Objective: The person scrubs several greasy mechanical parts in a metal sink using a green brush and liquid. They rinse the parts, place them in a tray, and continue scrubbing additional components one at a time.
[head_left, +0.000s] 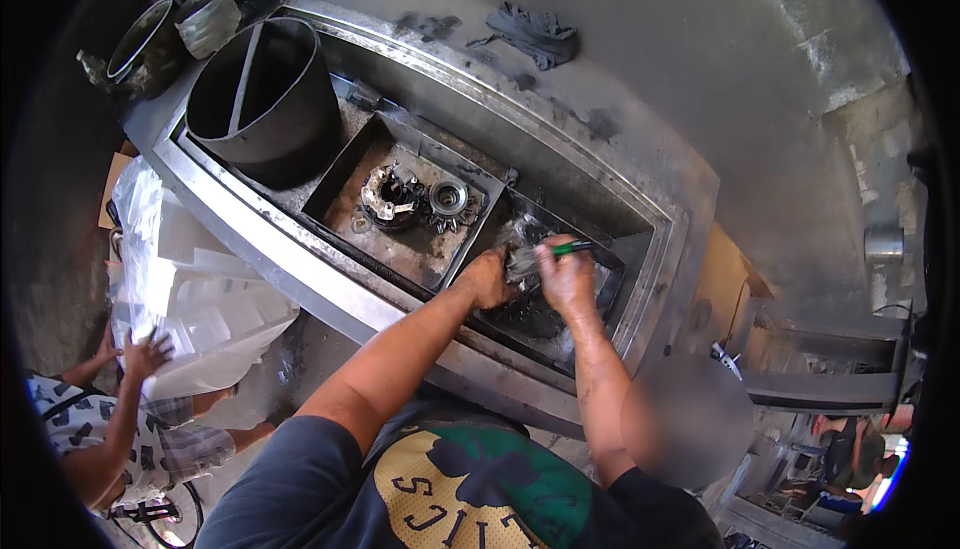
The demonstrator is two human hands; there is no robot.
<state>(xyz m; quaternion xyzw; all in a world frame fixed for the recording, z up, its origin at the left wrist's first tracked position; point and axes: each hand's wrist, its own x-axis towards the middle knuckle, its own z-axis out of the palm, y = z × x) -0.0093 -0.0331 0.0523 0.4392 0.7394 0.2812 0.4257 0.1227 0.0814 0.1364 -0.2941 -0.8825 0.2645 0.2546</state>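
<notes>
My right hand (566,279) grips a brush with a green handle (572,247) over the right compartment (610,289) of a sooty metal trough (247,244). My left hand (485,277) is down in that compartment, its fingers curled at a dark, wet object by the bristles, too hidden to make out. In the square tray (330,216) beside them lie a dirty part with pale patches (385,194) and a round metal part with an open center (449,199).
A large black cylinder (255,154) stands at the trough's left end, near pots (140,49). A dark cloth (530,34) lies behind. At lower left a person (110,439) touches plastic-wrapped white containers (200,309). Another person (840,459) is at lower right, near metal frames.
</notes>
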